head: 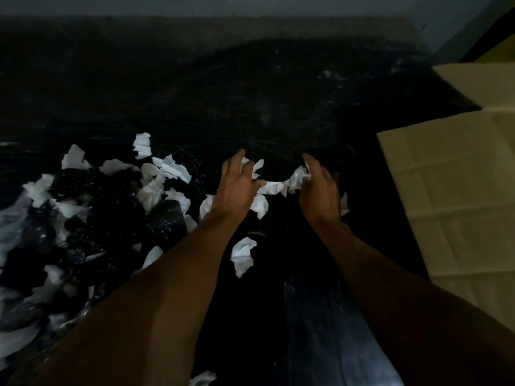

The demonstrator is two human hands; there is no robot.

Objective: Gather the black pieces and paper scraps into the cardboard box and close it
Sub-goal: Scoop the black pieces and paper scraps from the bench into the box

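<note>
White crumpled paper scraps (164, 174) and black dotted pieces (111, 207) lie heaped on the dark surface at the left. Both my hands are in the middle of the view, cupped toward each other around a small bunch of scraps (271, 188). My left hand (237, 188) has its fingers spread and bent over scraps. My right hand (317, 190) is curled around a white scrap (299, 178) and dark material that is hard to make out. One loose scrap (243, 254) lies between my forearms. The cardboard box (457, 196) stands at the right with its flaps open.
The dark floor or mat (250, 87) stretches behind the hands to a pale wall (250, 5) at the back. A shiny dark strip (328, 330) runs between my forearms near the bottom. The lighting is dim.
</note>
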